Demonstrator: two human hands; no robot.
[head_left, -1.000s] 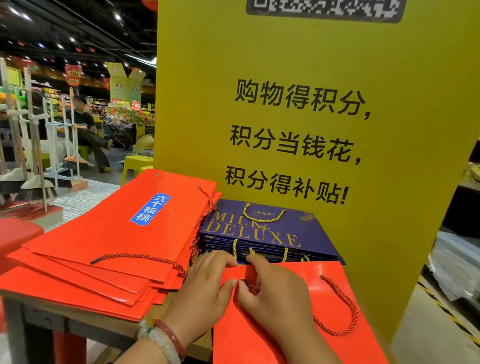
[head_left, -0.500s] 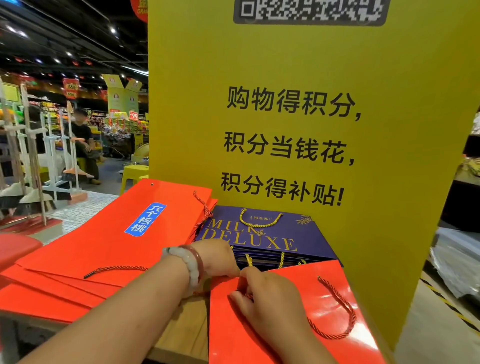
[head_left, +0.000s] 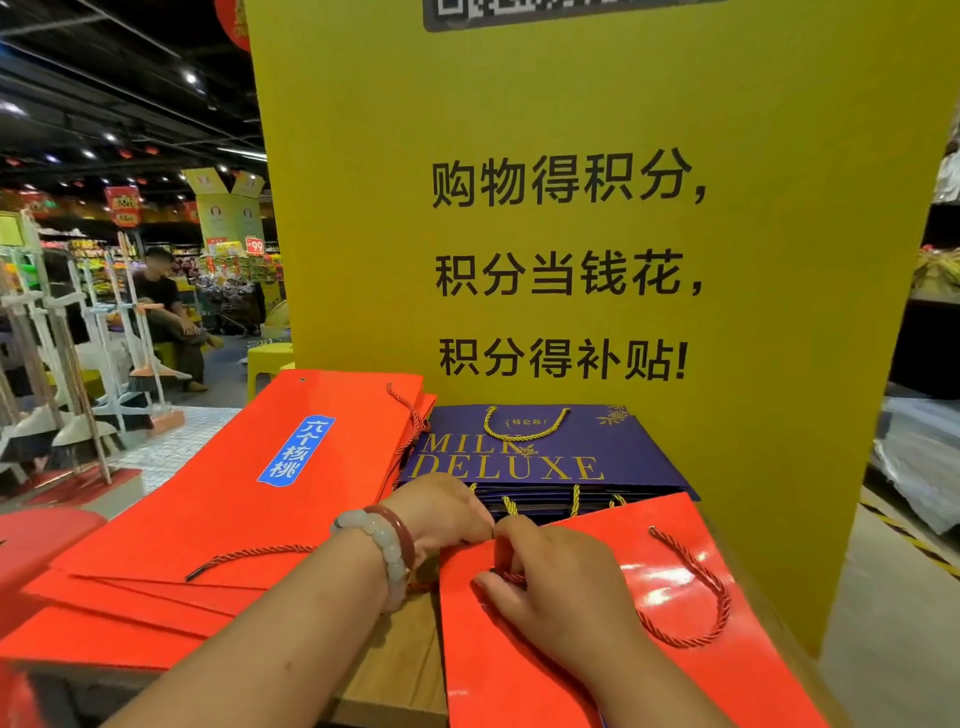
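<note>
A yellow board (head_left: 571, 130) printed with black characters is set behind a wooden table (head_left: 400, 670). To the left, a white tiled floor (head_left: 171, 447), a mop rack (head_left: 52, 338), a yellow stool (head_left: 267, 358) and a seated person (head_left: 161, 296) are seen. The dark ceiling (head_left: 130, 62) is dotted with spotlights, and stocked shelves (head_left: 234, 270) are lit beyond.

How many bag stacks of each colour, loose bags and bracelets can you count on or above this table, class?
Red stack: 1
Purple stack: 1
Loose red bag: 1
Bracelets: 2 (white bracelet, red bracelet)
Total: 5
</note>
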